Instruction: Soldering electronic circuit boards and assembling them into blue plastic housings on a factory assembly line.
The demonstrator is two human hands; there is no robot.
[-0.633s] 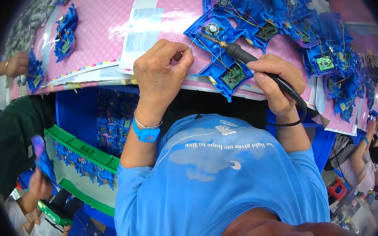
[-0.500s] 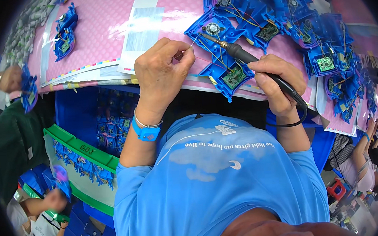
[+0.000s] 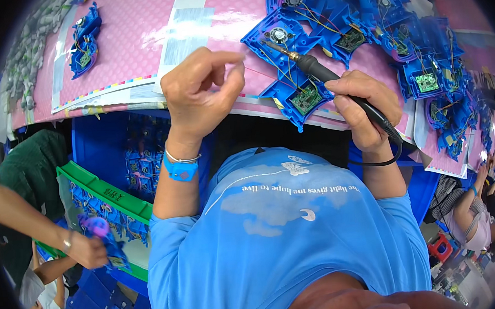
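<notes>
My right hand (image 3: pixel 366 107) grips a black-handled soldering iron (image 3: pixel 313 68), its cable looping below the wrist. The iron's metal tip lies over an open blue plastic housing (image 3: pixel 276 21), close to the round speaker (image 3: pixel 278 35) in it. Thin wires run from there to a green circuit board (image 3: pixel 305 99) in the housing's near part. Left of this housing, my left hand (image 3: pixel 201 88) is raised with thumb and forefinger curled toward each other in a pinch. Anything between those fingertips is too fine to make out.
More open blue housings (image 3: pixel 420 54) with boards and wires are heaped to the right. One housing (image 3: pixel 85 42) lies at the far left on the pink-covered table (image 3: pixel 122 42). A co-worker's hand (image 3: pixel 89 251) holds a blue housing beside a green-rimmed bin (image 3: pixel 108 191).
My left hand has drawn back left, away from the speaker; the fine wire at its fingertips no longer shows. My right hand and iron stay put. The co-worker's arm has swung toward the bin.
</notes>
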